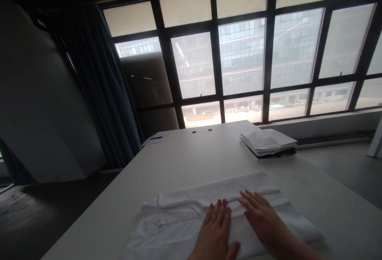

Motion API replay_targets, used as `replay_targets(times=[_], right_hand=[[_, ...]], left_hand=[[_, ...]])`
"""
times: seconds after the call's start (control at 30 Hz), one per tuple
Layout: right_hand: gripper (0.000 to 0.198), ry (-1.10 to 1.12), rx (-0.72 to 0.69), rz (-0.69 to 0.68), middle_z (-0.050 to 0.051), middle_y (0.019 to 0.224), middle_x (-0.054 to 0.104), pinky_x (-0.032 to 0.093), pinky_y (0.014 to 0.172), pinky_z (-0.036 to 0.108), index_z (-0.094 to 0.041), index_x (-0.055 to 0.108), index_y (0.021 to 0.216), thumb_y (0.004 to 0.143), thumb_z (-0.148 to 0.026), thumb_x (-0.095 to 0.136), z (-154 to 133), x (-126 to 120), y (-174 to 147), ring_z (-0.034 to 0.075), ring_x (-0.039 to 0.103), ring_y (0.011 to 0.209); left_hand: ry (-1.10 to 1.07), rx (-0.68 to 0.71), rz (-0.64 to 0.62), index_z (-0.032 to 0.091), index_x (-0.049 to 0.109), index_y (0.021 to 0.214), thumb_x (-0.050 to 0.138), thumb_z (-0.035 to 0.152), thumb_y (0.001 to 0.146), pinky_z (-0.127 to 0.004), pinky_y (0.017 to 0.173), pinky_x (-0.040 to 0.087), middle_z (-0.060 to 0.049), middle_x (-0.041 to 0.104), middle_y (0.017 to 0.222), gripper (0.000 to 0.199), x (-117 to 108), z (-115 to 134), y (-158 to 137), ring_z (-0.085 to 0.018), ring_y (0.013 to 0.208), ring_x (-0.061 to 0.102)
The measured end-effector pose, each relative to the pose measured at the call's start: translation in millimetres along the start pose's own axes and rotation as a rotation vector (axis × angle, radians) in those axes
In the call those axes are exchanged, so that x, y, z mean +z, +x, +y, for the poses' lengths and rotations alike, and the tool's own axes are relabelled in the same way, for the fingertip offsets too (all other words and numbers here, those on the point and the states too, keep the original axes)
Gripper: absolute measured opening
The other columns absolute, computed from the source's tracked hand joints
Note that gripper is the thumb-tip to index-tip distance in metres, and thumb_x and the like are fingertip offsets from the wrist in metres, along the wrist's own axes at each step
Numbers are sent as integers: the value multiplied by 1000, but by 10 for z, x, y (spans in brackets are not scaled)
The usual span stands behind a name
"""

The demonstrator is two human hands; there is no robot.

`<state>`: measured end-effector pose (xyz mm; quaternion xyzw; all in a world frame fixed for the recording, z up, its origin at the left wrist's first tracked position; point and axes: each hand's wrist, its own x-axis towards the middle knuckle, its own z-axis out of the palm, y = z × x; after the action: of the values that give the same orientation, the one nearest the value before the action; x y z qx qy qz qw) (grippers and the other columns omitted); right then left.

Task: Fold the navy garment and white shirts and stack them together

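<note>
A white cloth garment (179, 232), which looks like a shirt, lies spread and partly folded on the near part of the table, with creases and a folded edge along its far side. My left hand (216, 228) rests flat on the middle of it, fingers stretched forward and thumb apart. To its right, my right hand (262, 220) also lies on the fabric, its fingers extended and angled toward the left. Neither hand grips the cloth. Part of the garment under my hands and forearms is hidden.
The white table (191, 160) reaches toward the windows. On its right edge sits a stack of folded white cloths (268, 140) with something black at the bottom. A blue pen (156, 137) lies on paper (159, 140) at the far left. A dark curtain (104, 93) hangs beyond.
</note>
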<state>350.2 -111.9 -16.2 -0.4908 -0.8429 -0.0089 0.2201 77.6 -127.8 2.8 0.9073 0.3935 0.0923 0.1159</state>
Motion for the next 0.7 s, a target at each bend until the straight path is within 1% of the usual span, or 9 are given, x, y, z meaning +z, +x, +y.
replay_targets(times=[0.07,0.1,0.13,0.2,0.33,0.43,0.5,0.57,0.7], right_hand=[[54,41,-68,-98,3,164,33,21,122,56,-35,38,156,103,-47,41,-213,139,-7,32,31,150],[59,48,-67,-136,2,167,26,18,122,59,-36,30,159,103,-52,41,-236,179,-18,33,25,152],[63,45,-39,-158,2,168,22,16,122,62,-37,25,160,102,-55,40,-206,201,-31,34,21,153],[65,14,62,-166,4,168,18,13,121,66,-37,21,160,102,-60,37,-15,202,-64,36,17,154],[66,-66,194,-147,7,165,29,12,120,67,-34,33,157,99,-65,36,567,131,-170,36,23,152],[65,-128,253,-95,8,162,37,9,119,70,-33,41,154,97,-66,38,892,100,-269,37,29,150],[65,-169,288,-73,7,161,38,6,118,72,-33,42,154,97,-65,37,1008,112,-323,38,29,150],[63,-202,308,-70,7,160,40,5,117,74,-32,46,152,97,-60,34,1062,146,-361,40,29,150],[60,-295,366,11,11,156,46,3,111,81,-25,56,145,95,-46,31,1093,200,-387,45,31,147]], left_hand=[[5,-13,-21,24,6,164,51,61,96,-59,126,10,-7,-3,168,89,39,-13,-9,-35,156,1],[12,-32,-16,25,3,163,50,62,96,-60,126,9,-7,-5,168,90,33,-38,-22,-35,156,0],[21,-54,-6,26,1,163,49,62,97,-59,126,8,-6,-5,168,89,14,-75,-41,-34,156,-1],[43,-105,15,28,-1,163,48,62,98,-57,127,7,-4,-5,168,88,-46,-180,-105,-33,156,-1],[106,-222,53,27,4,163,46,61,99,-54,127,12,-4,4,168,83,-178,-494,-353,-32,156,8],[165,-283,77,29,14,162,41,61,101,-49,127,17,-3,15,168,74,-256,-800,-646,-30,154,19],[200,-323,107,31,20,161,39,60,102,-46,126,20,-2,22,166,69,-295,-1011,-875,-28,153,25],[232,-388,136,31,27,160,40,59,102,-46,126,22,-2,26,165,66,-324,-1203,-1104,-28,152,27],[291,-573,124,29,34,158,37,60,100,-50,125,18,-2,28,165,66,-365,-1468,-1452,-28,153,24]])
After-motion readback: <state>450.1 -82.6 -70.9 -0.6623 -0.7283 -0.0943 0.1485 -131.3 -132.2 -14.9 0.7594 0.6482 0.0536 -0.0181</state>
